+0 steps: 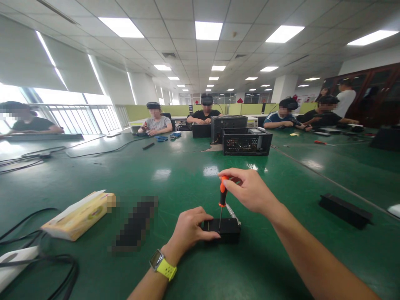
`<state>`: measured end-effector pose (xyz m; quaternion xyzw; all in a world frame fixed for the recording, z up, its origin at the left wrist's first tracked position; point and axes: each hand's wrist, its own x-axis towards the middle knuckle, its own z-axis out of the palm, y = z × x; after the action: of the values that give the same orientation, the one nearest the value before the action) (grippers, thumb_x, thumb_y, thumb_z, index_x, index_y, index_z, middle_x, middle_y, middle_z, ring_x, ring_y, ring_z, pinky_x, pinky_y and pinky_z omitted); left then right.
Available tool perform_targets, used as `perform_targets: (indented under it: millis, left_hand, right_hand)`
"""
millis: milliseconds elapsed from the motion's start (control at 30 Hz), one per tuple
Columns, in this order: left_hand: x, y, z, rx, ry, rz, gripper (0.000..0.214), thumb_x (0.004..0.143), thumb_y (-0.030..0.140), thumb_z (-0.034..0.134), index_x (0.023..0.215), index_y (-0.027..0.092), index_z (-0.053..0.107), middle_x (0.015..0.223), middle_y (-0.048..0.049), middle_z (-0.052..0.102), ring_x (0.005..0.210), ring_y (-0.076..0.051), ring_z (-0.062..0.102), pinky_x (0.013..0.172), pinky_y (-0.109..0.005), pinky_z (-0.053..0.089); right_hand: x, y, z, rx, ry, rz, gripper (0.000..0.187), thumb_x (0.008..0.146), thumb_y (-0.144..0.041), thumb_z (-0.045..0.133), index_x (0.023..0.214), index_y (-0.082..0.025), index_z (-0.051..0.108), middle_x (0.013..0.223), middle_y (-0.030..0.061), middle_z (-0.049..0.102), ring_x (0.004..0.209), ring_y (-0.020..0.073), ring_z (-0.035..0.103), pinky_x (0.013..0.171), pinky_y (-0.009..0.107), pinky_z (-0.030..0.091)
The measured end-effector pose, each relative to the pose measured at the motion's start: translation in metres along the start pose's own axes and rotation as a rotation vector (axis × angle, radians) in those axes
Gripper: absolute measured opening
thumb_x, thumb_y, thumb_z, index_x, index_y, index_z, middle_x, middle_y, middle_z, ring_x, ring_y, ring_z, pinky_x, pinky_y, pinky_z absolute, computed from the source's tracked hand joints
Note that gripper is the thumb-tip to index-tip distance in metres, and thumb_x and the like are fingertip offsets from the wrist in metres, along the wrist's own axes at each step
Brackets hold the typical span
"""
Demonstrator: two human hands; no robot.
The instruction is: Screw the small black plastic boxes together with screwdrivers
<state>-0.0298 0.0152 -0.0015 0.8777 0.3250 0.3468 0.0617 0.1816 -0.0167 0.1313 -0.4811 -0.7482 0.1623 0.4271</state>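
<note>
A small black box (229, 231) lies on the green table in front of me. My left hand (193, 225) grips its left end, thumb along the near side and fingers at the far side. In my right hand (245, 187) is an orange and black screwdriver (223, 192), pinched by the handle from above. It stands almost upright, with its tip down on the top of the box, near my left thumb. What lies under the tip is too small to make out. A clear, thin strip (233, 214) touches the box's far right corner.
To the left lie a tissue pack (79, 214), a blurred-out dark object (136, 225), a white power strip (17, 264) and black cables. A black bar-shaped part (345, 210) lies at right. An open computer case (246, 141) stands ahead; several people sit around the table.
</note>
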Motion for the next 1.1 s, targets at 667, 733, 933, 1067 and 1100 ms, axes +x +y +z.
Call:
perform_targets:
  millis: [667,733,933,1067,1100]
  left_hand:
    - [-0.0007,0.0009,-0.0002,0.008,0.008,0.015,0.053,0.071,0.066,0.073,0.087,0.015,0.078,0.069,-0.0029,0.066,0.058,-0.015,0.060,0.053,-0.023,0.040]
    - [-0.0005,0.0015,-0.0007,-0.002,0.010,0.021,0.054,0.074,0.068,0.070,0.087,0.015,0.078,0.069,-0.0033,0.066,0.059,-0.015,0.060,0.054,-0.022,0.041]
    - [-0.0003,0.0023,-0.0017,-0.004,0.015,0.031,0.058,0.078,0.071,0.062,0.086,0.015,0.078,0.069,-0.0041,0.067,0.057,-0.014,0.060,0.054,-0.023,0.041]
    - [0.0004,0.0024,-0.0015,0.000,0.021,0.035,0.061,0.077,0.073,0.060,0.085,0.015,0.078,0.068,-0.0040,0.066,0.056,-0.014,0.059,0.053,-0.023,0.040]
    - [0.0004,0.0025,-0.0015,0.001,0.021,0.035,0.061,0.077,0.073,0.060,0.086,0.015,0.077,0.068,-0.0038,0.066,0.056,-0.014,0.059,0.053,-0.023,0.040]
  right_hand:
    - [-0.0006,-0.0024,0.0024,-0.142,0.070,-0.057,0.021,0.086,-0.031,0.063,0.101,-0.022,0.075,0.088,0.0019,0.073,0.070,0.0144,0.063,0.065,0.028,0.046]
    - [-0.0005,-0.0012,0.0012,-0.116,0.068,-0.030,0.022,0.086,-0.025,0.061,0.103,-0.020,0.074,0.092,0.0022,0.075,0.071,0.0146,0.065,0.066,0.028,0.047]
    - [-0.0009,-0.0008,0.0020,-0.079,0.087,-0.022,0.022,0.086,-0.027,0.060,0.102,-0.021,0.074,0.091,0.0029,0.075,0.073,0.0156,0.066,0.066,0.027,0.049]
    - [0.0002,0.0006,0.0038,-0.110,0.131,-0.067,0.020,0.085,-0.033,0.065,0.097,-0.021,0.076,0.088,0.0040,0.071,0.071,0.0149,0.063,0.065,0.027,0.048]
    - [0.0005,0.0012,0.0038,-0.114,0.127,-0.060,0.020,0.085,-0.031,0.064,0.096,-0.021,0.076,0.087,0.0039,0.071,0.069,0.0144,0.063,0.065,0.027,0.048]
